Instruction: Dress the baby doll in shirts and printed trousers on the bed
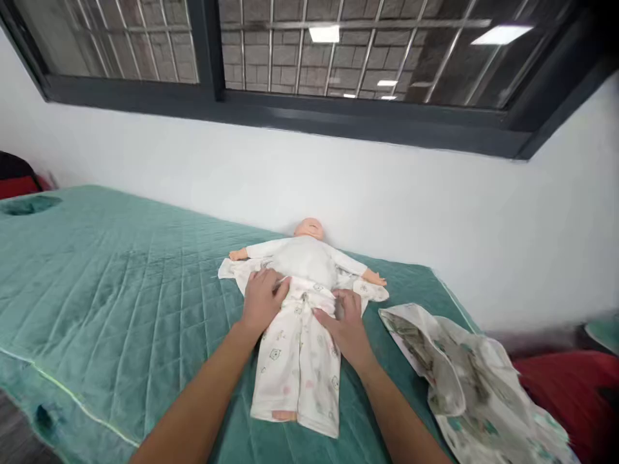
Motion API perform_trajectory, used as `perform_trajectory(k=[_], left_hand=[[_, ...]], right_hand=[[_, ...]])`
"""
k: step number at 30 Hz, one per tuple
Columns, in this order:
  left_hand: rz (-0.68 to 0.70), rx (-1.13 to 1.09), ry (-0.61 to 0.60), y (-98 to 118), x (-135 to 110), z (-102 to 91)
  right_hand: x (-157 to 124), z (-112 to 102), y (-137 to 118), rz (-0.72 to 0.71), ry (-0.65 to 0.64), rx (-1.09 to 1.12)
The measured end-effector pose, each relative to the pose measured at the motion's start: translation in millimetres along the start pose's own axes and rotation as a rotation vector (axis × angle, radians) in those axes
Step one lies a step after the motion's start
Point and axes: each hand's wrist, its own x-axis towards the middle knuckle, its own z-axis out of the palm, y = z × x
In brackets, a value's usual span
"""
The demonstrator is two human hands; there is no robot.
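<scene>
Doll (304,258) dressed on a teal quilted bed (106,283) below a white wall (435,206) and a dark-framed window (338,58).
The doll lies on its back near the wall, in patterned trousers (294,367). The left hand (264,299) and right hand (347,328) flank its waist. The left fingers (278,283) curl onto the waistband, grip not discernible; the right fingers lie released, flat on the cloth. A patterned cloth (464,380) lies to the right.

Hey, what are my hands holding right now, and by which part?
Both the left hand and right hand rest on the printed baby trousers at the waistband; a true grip cannot be told.
</scene>
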Motion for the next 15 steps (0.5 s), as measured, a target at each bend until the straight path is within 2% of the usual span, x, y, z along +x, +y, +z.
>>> perform_trajectory(k=[5, 9, 12, 15], left_hand=[[-0.006, -0.082, 0.011, 18.1, -46.3, -26.4], [-0.041, -0.154, -0.054, 31.1, -78.6, -44.6], [-0.108, -0.234, -0.119, 34.2, -85.6, -48.4], [-0.194, -0.302, -0.162, 33.5, -81.2, -47.2]], right_hand=[[3.9, -1.8, -1.0, -0.049, -0.026, -0.064], [1.0, -3.7, -7.8, -0.132, -0.028, -0.146], [-1.6, -5.6, -12.5, -0.215, -0.022, -0.165], [-2.8, -7.8, -15.5, -0.303, -0.048, -0.150]])
